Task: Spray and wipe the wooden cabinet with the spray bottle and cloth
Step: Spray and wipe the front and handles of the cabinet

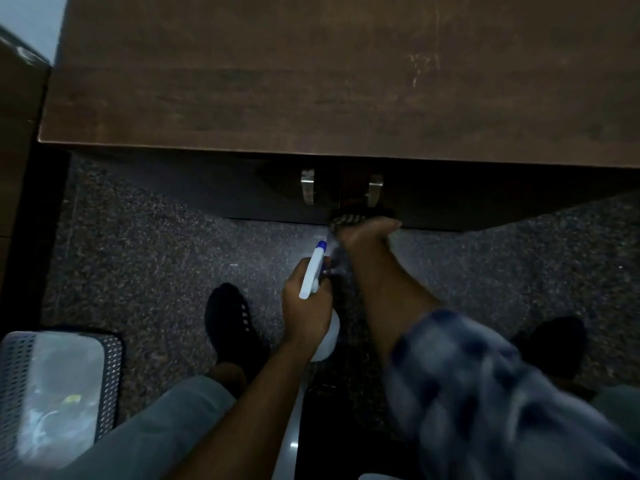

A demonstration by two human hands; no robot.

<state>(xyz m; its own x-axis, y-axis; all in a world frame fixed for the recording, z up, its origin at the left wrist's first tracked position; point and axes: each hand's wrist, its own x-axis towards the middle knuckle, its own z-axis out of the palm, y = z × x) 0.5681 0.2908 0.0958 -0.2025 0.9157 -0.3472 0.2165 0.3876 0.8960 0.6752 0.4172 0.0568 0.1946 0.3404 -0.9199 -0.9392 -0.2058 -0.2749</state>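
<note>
Your left hand (304, 306) gripping the spray bottle (313, 271) below the wooden cabinet (311, 81), right hand (363, 233) pressing the cloth (341, 220) against its front.

text: none legible | labels: none | spray bottle (313, 271): no readable print | cabinet (311, 81): unmarked

The wooden cabinet (311, 81) had a dark brown top with streaky grain and pale scratches, and two silver handles (307, 186). The spray bottle (313, 271) was white with a blue nozzle tip. The cloth (343, 220) showed dark and light stripes. The floor (156, 254) was dark speckled grey. A blue checked sleeve (485, 393), grey trousers (156, 427), black socks (228, 320) and a grey perforated bin (110, 375) appeared.
</note>
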